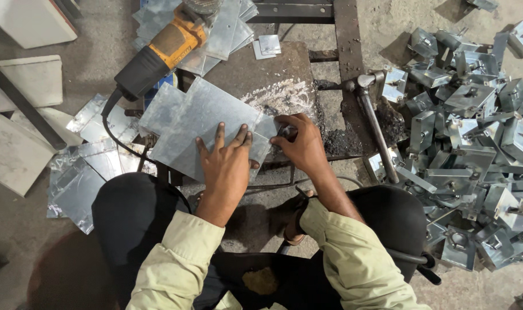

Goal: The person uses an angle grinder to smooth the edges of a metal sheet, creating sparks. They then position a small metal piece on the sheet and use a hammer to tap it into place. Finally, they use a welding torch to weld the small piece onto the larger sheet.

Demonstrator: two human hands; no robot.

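We look down on our own two hands at a dark, worn work block (284, 69). Our right hand (302, 143) curls over something small at the corner of a grey metal sheet (207, 129); its fingers hide the thing, so we cannot tell what it is or how firmly it is gripped. Our left hand (227, 166) lies flat on the sheet, fingers spread, pressing rather than grasping. The sheet rests on the block's near left edge, overlapping another sheet. An orange angle grinder (164, 49) is cut off at the top edge. A hammer (373, 123) lies right of the block. Further right, a loose pile of folded metal boxes (473, 132) runs out of view.
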